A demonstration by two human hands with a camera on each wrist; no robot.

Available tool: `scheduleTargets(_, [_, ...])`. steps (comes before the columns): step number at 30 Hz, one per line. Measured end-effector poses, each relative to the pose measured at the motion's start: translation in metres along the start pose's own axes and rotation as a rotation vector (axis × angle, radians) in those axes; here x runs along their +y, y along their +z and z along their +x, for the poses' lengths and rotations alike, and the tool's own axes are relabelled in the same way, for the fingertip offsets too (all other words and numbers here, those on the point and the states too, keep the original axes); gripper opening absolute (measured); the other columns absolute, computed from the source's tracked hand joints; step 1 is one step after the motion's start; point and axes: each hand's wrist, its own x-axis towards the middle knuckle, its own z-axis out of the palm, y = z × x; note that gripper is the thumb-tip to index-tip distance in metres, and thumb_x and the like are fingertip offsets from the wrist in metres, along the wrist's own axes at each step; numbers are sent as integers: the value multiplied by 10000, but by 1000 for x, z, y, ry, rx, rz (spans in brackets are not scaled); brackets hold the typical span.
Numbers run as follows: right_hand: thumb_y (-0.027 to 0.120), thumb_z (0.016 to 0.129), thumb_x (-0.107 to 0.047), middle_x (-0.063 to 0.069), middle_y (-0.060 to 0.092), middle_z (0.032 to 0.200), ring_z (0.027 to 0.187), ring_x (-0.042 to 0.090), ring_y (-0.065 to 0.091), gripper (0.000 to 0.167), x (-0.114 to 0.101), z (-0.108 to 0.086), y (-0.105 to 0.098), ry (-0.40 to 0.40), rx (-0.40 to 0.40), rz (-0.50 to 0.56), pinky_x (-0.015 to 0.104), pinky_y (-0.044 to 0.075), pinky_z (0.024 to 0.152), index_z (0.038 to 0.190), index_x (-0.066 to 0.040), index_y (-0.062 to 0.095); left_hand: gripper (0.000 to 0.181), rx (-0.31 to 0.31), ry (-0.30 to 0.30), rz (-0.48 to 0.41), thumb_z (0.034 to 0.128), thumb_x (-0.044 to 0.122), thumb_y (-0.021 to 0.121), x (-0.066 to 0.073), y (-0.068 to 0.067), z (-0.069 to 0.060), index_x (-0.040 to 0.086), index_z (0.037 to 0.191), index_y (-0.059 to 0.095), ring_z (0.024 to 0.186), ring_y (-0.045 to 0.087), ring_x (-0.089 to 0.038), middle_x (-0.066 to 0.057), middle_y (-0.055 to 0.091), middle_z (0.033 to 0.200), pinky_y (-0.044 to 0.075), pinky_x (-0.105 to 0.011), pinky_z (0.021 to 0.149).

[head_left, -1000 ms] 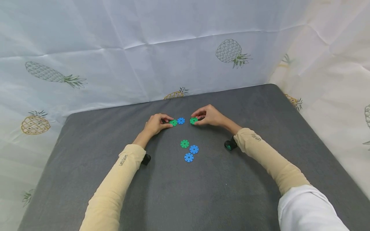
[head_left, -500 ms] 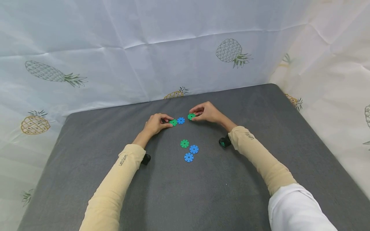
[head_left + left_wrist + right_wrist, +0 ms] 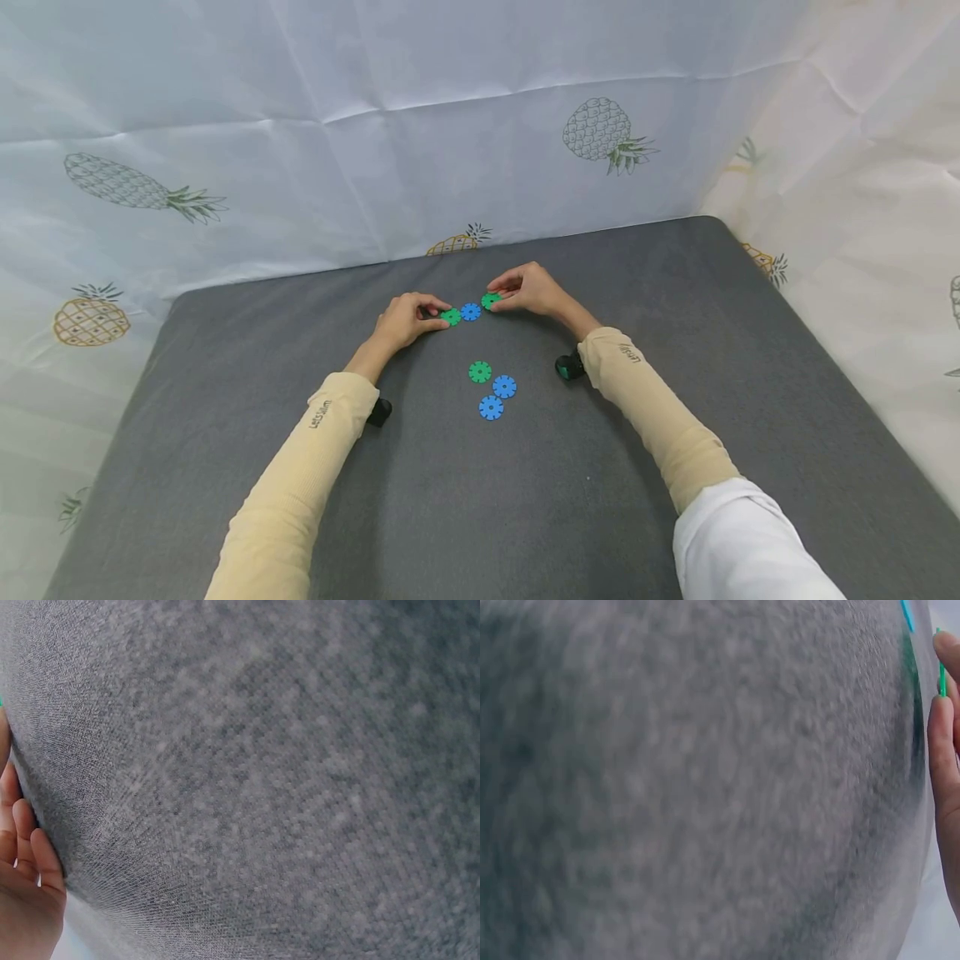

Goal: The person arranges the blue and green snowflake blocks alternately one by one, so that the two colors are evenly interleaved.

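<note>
Near the back of the table my left hand (image 3: 405,321) pinches a flat green notched disc (image 3: 452,317) between thumb and fingers. A blue notched disc (image 3: 470,312) lies against its right side; whether the two interlock I cannot tell. My right hand (image 3: 535,290) pinches another green notched disc (image 3: 491,301) by its edge, just right of and a little behind the blue one. In the right wrist view that green disc (image 3: 942,669) appears edge-on between thumb and finger, raised off the cloth. The left wrist view catches only part of my left hand (image 3: 28,862) at its border.
Closer to me on the grey-covered table (image 3: 480,517) lie a loose green disc (image 3: 480,372) and two blue discs, one (image 3: 505,387) behind the other (image 3: 491,407). A pale curtain (image 3: 337,183) with pineapple prints hangs along the back edge.
My right hand has moved left and slightly away from me, bringing its green disc up close to the blue one. My left hand has stayed in place on its disc.
</note>
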Motion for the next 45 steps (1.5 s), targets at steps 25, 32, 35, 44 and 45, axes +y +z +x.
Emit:
scheduleTargets(25, [806, 778, -87, 136, 710, 995, 878, 221, 673, 301, -1, 0, 6, -23, 38, -179, 298, 525, 772, 1051, 5, 723, 288, -35, -27, 25, 850, 296, 744, 7, -2, 3, 201, 1121, 735, 789, 524, -167, -1, 617, 980, 382, -323, 656])
scheduleTargets(32, [809, 776, -95, 129, 714, 981, 864, 214, 674, 296, 2, 2, 7, -27, 47, -190, 296, 526, 764, 1044, -1, 728, 283, -29, -36, 24, 850, 291, 745, 5, -2, 2, 202, 1118, 737, 784, 517, -171, -7, 617, 978, 375, -324, 650])
scheduleTargets(35, [811, 771, -89, 130, 715, 975, 861, 215, 674, 293, 1, 2, 7, -24, 51, -195, 295, 526, 763, 1037, 2, 730, 279, -27, -32, 21, 849, 288, 746, 5, -2, 2, 202, 1115, 738, 781, 518, -172, -6, 618, 974, 368, -325, 647])
scheduleTargets(44, [817, 764, -92, 124, 715, 989, 872, 211, 669, 304, -1, 2, 6, -19, 39, -203, 300, 522, 774, 1042, -4, 730, 279, -24, -27, 19, 846, 290, 749, 4, -2, 1, 199, 1109, 741, 771, 516, -167, -2, 622, 967, 367, -317, 638])
scheduleTargets(45, [818, 764, -95, 123, 714, 991, 876, 210, 668, 309, -1, 2, 6, -16, 35, -202, 301, 522, 777, 1045, -5, 729, 280, -26, -30, 18, 845, 291, 749, 4, -2, 1, 200, 1110, 740, 772, 515, -166, -1, 622, 970, 366, -317, 640])
